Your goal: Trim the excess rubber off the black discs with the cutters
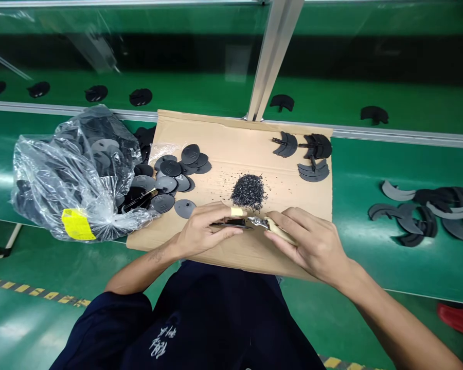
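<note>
A person sat at a green bench (370, 236) with a cardboard sheet (231, 133) before them. Their left hand (200, 231) was clamped on a thin black plastic disc (229, 223), held edge-on just above the sheet's near edge. The right hand (312, 244) was closed round a small trimming knife (268, 224), its blade touching the disc's rim. A heap of black shavings (249, 191) lay just beyond. The blade pointed toward the taped left fingertip (237, 211); a slip looked likely to nick it or gouge the disc.

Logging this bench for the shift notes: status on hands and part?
Left hand grip shut on black part, held flat. Right hand grip shut on knife, blade at part's edge. Shavings pile just beyond on cardboard, clear of hands.
</note>
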### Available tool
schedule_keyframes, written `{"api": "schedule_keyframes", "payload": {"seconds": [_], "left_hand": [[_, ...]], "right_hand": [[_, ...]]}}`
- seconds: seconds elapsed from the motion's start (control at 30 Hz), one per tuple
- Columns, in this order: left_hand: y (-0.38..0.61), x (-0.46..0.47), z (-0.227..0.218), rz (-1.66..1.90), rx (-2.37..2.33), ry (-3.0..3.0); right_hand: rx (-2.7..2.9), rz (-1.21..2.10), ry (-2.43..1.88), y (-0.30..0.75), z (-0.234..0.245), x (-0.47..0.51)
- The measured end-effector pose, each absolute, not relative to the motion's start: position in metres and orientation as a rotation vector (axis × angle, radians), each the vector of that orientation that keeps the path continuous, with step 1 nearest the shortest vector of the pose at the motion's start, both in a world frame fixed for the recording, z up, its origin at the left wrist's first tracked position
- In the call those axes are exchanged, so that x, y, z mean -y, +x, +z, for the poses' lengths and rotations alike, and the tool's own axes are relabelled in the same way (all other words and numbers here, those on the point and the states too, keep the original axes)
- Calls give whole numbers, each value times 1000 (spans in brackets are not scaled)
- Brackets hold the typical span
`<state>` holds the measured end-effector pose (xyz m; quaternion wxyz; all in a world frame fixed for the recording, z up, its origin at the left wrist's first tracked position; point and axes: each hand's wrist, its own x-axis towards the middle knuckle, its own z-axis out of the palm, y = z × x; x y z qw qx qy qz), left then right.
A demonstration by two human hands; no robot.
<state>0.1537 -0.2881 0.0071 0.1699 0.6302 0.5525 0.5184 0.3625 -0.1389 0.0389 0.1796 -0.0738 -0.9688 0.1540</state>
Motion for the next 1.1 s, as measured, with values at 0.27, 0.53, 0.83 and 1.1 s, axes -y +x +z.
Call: {"api": "schedule_keyframes", "payload": {"seconds": [0.27,0.53,0.83,1.1], "left_hand": [[148,285,0,1060,-1863,2321],[164,277,-15,1633,-1643,1477],[155,280,-10,1061,-1808,2190],[149,287,-12,1427,-1541,1939]], "right_hand": [[2797,220,-288,363,41,134],[2495,948,-449,354,32,143],[2568,536,30,348,39,155],[2705,436,-175,362,38,126]]}}
